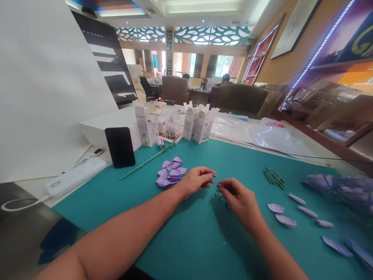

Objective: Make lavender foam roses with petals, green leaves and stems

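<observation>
My left hand (198, 181) is closed on a small purple piece (213, 175) over the middle of the green mat (186, 241). Just to its right, my right hand (237, 196) pinches another small purple piece (220, 186), with a gap between the hands. Small dark bits (218, 194) show beneath the right fingertips, too small to tell what they are. A pile of purple petals (171, 173) lies left of my left hand. Further left, a green stem (145, 161) with a pale purple bud (160, 142) lies on the mat.
Green sticks (274, 177), loose petals (286, 221) and bagged purple pieces (344, 186) lie right. Behind stand white boxes (204, 126) and a black phone (120, 147); a white power strip (75, 177) is at left. Two people sit far back.
</observation>
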{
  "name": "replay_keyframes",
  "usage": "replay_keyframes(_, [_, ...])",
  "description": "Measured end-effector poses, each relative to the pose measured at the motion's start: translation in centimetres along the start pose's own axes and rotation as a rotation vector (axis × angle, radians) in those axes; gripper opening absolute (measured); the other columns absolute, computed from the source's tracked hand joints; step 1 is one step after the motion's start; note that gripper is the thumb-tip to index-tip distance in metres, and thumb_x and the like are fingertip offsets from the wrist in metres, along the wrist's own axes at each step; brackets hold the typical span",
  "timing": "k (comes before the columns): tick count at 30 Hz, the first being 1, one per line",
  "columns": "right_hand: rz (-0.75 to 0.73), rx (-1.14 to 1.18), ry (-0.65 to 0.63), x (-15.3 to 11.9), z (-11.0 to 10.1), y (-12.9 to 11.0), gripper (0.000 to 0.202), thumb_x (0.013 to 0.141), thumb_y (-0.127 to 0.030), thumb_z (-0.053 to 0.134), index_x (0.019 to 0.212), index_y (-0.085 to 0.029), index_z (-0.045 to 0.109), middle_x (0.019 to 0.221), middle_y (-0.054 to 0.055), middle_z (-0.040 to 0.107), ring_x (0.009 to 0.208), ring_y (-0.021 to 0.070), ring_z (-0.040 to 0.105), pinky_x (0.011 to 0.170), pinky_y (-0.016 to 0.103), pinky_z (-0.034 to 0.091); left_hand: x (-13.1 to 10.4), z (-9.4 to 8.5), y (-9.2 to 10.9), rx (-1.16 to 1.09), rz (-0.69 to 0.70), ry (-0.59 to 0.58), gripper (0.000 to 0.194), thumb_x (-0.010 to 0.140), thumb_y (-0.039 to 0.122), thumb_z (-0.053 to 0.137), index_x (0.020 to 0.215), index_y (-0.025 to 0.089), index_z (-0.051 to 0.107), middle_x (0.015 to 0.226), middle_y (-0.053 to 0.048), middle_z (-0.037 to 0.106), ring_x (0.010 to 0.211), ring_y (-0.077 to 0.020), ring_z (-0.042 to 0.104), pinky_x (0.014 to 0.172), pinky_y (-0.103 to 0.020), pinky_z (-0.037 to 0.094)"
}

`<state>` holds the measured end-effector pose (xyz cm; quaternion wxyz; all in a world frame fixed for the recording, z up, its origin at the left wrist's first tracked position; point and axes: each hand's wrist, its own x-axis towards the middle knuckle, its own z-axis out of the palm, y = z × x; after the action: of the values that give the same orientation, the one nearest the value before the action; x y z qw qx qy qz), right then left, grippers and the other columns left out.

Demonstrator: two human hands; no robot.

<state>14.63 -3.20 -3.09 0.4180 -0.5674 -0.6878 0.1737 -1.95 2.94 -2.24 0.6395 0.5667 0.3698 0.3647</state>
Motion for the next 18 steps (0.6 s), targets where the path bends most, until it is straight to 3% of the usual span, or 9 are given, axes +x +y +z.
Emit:
replay_keyframes(3, [0.056,0.064,0.016,0.1,-0.4,0.0,0.021,0.082,-0.041,0.056,0.081,-0.022,0.063,0.063,-0.001,0.061,0.053,0.0131,0.053,0.048,0.025,0.046,0.1,-0.1,-0.4,0.085,-0.018,0.021,0.03,0.075,0.035,0.06,0.092,0.012,0.068,0.063,0.001,0.058,0.051,-0.0062,0.047,0.053,-0.02,0.037])
replay_keyframes(9, [0.031,0.1,0.084,0.3,-0.5,0.2,0.023,0.08,-0.043,0.058,0.079,-0.021,0.065,0.067,0.001,0.062,0.055,0.0141,0.055,0.05,0.026,0.047,0.4,0.8,-0.3,0.162,0.019,0.092,0.03,0.07,0.036,0.063,0.088,0.013,0.072,0.061,0.001,0.059,0.055,-0.0083,0.046,0.053,-0.021,0.036])
replay_keyframes(18, [-0.016,0.051,0.085,0.6,-1.0,0.8,0.02,0.081,-0.039,0.058,0.078,-0.02,0.065,0.07,0.002,0.065,0.059,0.0144,0.057,0.054,0.025,0.047,0.6,2.4,0.6,0.078,0.004,0.023,0.023,0.073,0.028,0.063,0.087,0.012,0.072,0.067,-0.001,0.065,0.061,-0.0091,0.054,0.063,-0.022,0.045])
